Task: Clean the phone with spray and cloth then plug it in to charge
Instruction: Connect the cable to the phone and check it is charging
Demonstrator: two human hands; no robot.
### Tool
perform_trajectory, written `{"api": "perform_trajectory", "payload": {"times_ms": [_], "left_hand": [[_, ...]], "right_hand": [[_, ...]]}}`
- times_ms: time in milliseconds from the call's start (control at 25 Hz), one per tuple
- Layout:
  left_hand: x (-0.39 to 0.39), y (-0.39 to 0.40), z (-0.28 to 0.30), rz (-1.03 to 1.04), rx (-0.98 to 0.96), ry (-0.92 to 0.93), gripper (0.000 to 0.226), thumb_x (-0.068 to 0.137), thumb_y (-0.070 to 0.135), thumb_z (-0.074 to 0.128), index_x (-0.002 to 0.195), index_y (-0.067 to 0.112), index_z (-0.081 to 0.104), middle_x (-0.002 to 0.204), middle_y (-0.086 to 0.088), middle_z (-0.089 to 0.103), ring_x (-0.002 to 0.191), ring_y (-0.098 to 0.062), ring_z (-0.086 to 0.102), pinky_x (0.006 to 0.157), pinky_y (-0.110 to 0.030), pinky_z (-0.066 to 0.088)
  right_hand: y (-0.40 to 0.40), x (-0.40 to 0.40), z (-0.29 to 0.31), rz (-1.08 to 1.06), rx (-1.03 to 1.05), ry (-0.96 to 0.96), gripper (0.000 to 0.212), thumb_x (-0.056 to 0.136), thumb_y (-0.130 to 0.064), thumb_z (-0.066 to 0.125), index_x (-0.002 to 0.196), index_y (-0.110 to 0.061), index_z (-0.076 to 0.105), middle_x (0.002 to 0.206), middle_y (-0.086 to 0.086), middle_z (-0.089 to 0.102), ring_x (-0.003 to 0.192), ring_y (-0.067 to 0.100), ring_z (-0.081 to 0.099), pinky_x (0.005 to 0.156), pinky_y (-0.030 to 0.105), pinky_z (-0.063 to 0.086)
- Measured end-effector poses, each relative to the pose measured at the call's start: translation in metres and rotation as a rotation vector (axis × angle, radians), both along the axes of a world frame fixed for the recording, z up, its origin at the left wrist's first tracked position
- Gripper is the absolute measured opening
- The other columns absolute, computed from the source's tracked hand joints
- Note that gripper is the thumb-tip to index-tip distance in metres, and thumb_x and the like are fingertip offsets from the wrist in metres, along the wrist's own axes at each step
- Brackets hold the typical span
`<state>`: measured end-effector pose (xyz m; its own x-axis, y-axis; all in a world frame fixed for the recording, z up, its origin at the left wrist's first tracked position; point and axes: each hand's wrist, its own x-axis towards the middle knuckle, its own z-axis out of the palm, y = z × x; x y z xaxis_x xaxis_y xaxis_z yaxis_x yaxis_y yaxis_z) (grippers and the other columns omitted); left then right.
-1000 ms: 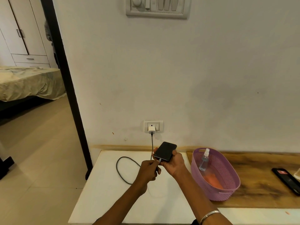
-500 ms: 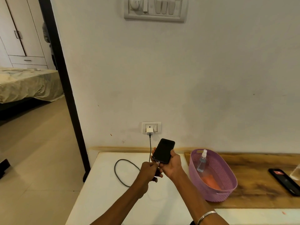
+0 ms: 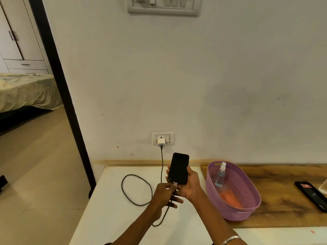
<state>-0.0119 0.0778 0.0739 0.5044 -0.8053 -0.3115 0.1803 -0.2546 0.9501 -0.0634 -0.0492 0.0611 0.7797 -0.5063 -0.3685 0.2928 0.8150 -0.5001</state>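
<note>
My right hand (image 3: pixel 190 184) cradles the black phone (image 3: pixel 178 168) upright above the white table (image 3: pixel 113 209), fingers curled round its edges. My left hand (image 3: pixel 163 194) pinches the cable (image 3: pixel 136 190) end at the phone's lower edge. The cable loops left, then rises to a white charger (image 3: pixel 161 142) in the wall socket (image 3: pixel 163 138). Right, a purple basket (image 3: pixel 247 207) holds a spray bottle (image 3: pixel 220 175) and orange cloth (image 3: pixel 231 198). No writing is legible.

Non-task items: purple perforated basket (image 3: pixel 247 207) on the wooden part of the counter (image 3: pixel 283 197), toward the back. Second dark phone (image 3: pixel 312 195) lies flat near the counter's right edge, red patch on its screen. Switch panel (image 3: pixel 163 6) high on the wall. Through the doorway: bed (image 3: pixel 26 91), white wardrobe (image 3: pixel 16 38), tiled floor (image 3: pixel 35 165).
</note>
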Motion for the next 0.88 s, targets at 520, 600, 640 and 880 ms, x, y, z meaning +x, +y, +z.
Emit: {"api": "perform_trajectory", "payload": {"times_ms": [520,600,640,880], "left_hand": [[0.01,-0.001,-0.108,-0.216,0.496,-0.171,0.019,0.101,0.031,0.054,0.087,0.025,0.066,0.076,0.011,0.072,0.073,-0.006,0.072,0.067,-0.015,0.055],[0.019,0.007,-0.124,-0.219,0.498,-0.356,0.019,0.099,0.016,0.055,0.088,0.027,0.066,0.082,0.011,0.071,0.084,-0.005,0.071,0.077,-0.013,0.056],[0.024,0.012,-0.13,-0.21,0.488,-0.437,0.022,0.097,0.011,0.055,0.089,0.027,0.066,0.085,0.01,0.072,0.085,-0.003,0.071,0.082,-0.014,0.056],[0.034,0.022,-0.146,-0.232,0.414,-0.713,0.034,0.092,0.0,0.05,0.095,0.026,0.071,0.091,0.012,0.071,0.077,0.004,0.061,0.077,-0.007,0.049]], "right_hand": [[-0.031,-0.007,-0.097,0.048,-0.007,0.34,0.043,0.102,-0.033,0.036,0.126,-0.002,0.051,0.116,0.03,0.064,0.097,0.046,0.066,0.079,0.055,0.056],[-0.035,-0.009,-0.105,0.05,-0.007,0.381,0.04,0.103,-0.032,0.036,0.124,-0.002,0.052,0.108,0.029,0.067,0.094,0.046,0.066,0.078,0.055,0.055],[-0.037,-0.01,-0.109,0.057,-0.013,0.402,0.04,0.103,-0.032,0.036,0.123,-0.002,0.053,0.104,0.028,0.069,0.093,0.045,0.066,0.078,0.055,0.055],[-0.042,0.0,-0.12,0.11,-0.226,0.823,0.049,0.101,-0.035,0.045,0.134,0.0,0.043,0.132,0.024,0.055,0.117,0.042,0.056,0.102,0.056,0.046]]}}
